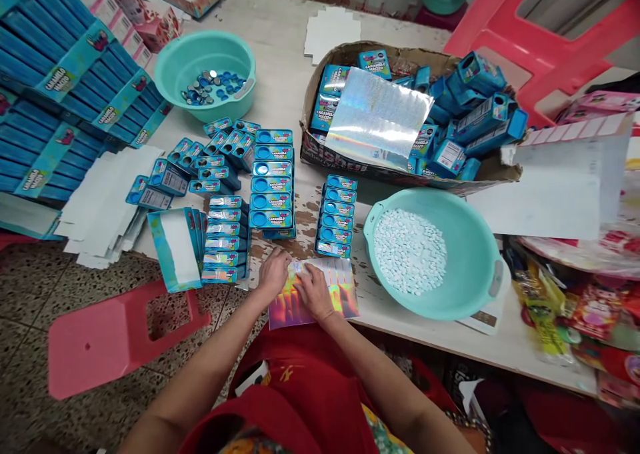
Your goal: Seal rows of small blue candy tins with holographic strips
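Note:
A holographic sheet (345, 294) lies at the table's front edge, shining orange, yellow and purple. My right hand (314, 291) rests on it with curled fingers, pinching at its surface. Beside the sheet's upper left corner is my left hand (274, 271), fingers pressed together; what they hold, if anything, is hidden. Just ahead stands a row of small blue candy boxes (271, 201) with round openings on top. A shorter row of such boxes (338, 215) is beyond my right hand. To the left, another row (223, 244) has shiny strips on its ends.
A turquoise basin (475, 241) with white candies stands right, on a scale. Another basin (173, 74) holds blue and silver caps. A cardboard box (320, 151) of blue boxes carries a silver sheet (377, 117). Display boxes (60, 81) are stacked left; a pink stool (90, 341) is below.

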A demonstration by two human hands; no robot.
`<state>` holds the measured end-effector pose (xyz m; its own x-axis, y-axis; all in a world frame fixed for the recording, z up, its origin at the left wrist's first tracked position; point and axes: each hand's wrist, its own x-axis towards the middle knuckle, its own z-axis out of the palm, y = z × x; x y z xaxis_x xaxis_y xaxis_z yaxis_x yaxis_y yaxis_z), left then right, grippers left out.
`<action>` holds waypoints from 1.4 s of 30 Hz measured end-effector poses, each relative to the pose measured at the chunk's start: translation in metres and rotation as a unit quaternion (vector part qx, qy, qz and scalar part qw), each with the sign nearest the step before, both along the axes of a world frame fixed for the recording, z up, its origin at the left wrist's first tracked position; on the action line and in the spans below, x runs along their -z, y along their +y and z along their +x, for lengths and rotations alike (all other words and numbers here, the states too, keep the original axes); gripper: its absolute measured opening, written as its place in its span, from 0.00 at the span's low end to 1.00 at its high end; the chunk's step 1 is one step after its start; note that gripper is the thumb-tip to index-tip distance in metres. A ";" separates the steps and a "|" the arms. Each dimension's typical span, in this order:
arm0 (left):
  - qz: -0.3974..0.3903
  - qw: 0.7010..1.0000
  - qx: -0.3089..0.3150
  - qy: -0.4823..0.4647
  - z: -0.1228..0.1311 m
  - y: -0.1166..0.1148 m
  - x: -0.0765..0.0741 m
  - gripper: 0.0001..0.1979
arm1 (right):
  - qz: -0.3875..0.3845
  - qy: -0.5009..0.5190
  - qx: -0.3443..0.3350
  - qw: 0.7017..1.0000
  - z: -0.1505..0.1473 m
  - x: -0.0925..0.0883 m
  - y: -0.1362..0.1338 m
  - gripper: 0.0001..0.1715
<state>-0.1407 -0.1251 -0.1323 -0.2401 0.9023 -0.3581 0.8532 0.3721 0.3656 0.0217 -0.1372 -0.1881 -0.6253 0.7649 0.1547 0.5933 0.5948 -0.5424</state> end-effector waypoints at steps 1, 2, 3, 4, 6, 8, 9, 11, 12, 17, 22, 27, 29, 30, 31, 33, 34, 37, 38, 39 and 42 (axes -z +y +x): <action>0.002 1.000 0.005 -0.005 -0.001 0.001 0.001 0.11 | -0.004 0.015 0.005 1.000 0.000 0.000 0.001 0.14; 0.005 1.000 0.013 -0.012 -0.003 0.001 0.001 0.11 | -0.009 0.025 0.010 1.000 0.000 -0.001 0.003 0.14; 0.005 1.000 0.023 -0.020 -0.005 0.001 0.001 0.10 | -0.015 0.026 0.017 0.999 -0.001 -0.003 0.006 0.15; 0.002 0.999 0.036 -0.026 -0.006 0.001 0.000 0.10 | -0.021 0.019 0.024 0.999 -0.003 -0.005 0.008 0.18; -0.010 0.997 0.065 -0.034 -0.009 -0.001 -0.002 0.10 | -0.035 -0.013 0.038 0.999 -0.007 -0.010 0.012 0.24; -0.015 0.996 0.080 -0.033 -0.010 -0.004 -0.005 0.10 | -0.041 -0.052 0.039 0.997 -0.011 -0.012 0.013 0.27; -0.015 0.996 0.079 -0.033 -0.009 -0.005 -0.007 0.10 | -0.040 -0.066 0.034 0.996 -0.011 -0.012 0.012 0.27; -0.016 0.997 0.062 -0.033 -0.009 -0.007 -0.008 0.11 | -0.027 -0.075 0.024 0.997 -0.011 -0.010 0.009 0.27; -0.018 0.998 0.050 -0.035 -0.008 -0.008 -0.009 0.11 | -0.018 -0.071 0.018 0.997 -0.009 -0.007 0.007 0.27; -0.019 0.999 0.028 -0.038 -0.007 -0.009 -0.005 0.12 | 0.016 0.001 -0.002 1.000 -0.002 -0.003 0.006 0.16; 0.006 0.999 0.039 0.020 -0.008 -0.004 -0.005 0.13 | -0.023 0.002 0.001 1.000 0.006 -0.042 0.019 0.10; 0.104 0.984 -0.038 -0.136 -0.001 -0.003 -0.036 0.15 | -0.098 0.058 0.073 0.991 0.021 -0.107 0.034 0.10; 0.115 0.944 -0.048 -0.306 0.008 -0.003 -0.053 0.17 | -0.129 0.094 0.104 0.982 0.025 -0.127 0.040 0.09; 0.098 0.920 -0.044 -0.377 0.013 -0.002 -0.060 0.17 | -0.145 0.108 0.119 0.976 0.026 -0.134 0.044 0.09; 0.072 0.902 -0.039 -0.424 0.017 0.001 -0.066 0.16 | -0.163 0.121 0.135 0.970 0.026 -0.139 0.048 0.09; 0.033 0.894 -0.038 -0.446 0.025 0.012 -0.074 0.12 | -0.192 0.138 0.172 0.956 0.025 -0.144 0.057 0.09; 0.030 0.900 -0.040 -0.433 0.027 0.019 -0.076 0.12 | -0.196 0.142 0.191 0.951 0.023 -0.143 0.063 0.09; 0.072 0.932 -0.025 -0.354 0.029 0.048 -0.080 0.13 | -0.145 0.133 0.240 0.951 0.017 -0.135 0.084 0.10; 0.088 0.944 -0.013 -0.317 0.029 0.058 -0.080 0.13 | -0.116 0.125 0.254 0.952 0.014 -0.131 0.091 0.09; 0.099 0.956 -0.003 -0.277 0.029 0.067 -0.079 0.14 | -0.091 0.116 0.266 0.953 0.011 -0.127 0.098 0.09; 0.105 0.980 0.026 -0.165 0.032 0.087 -0.072 0.14 | -0.046 0.070 0.289 0.954 0.004 -0.115 0.115 0.07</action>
<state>-0.1086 -0.0385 -0.0601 -0.0941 0.9722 -0.2145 0.6908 0.2189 0.6891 0.0261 -0.0218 -0.0733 -0.0725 0.9900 0.1209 0.7256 0.1356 -0.6746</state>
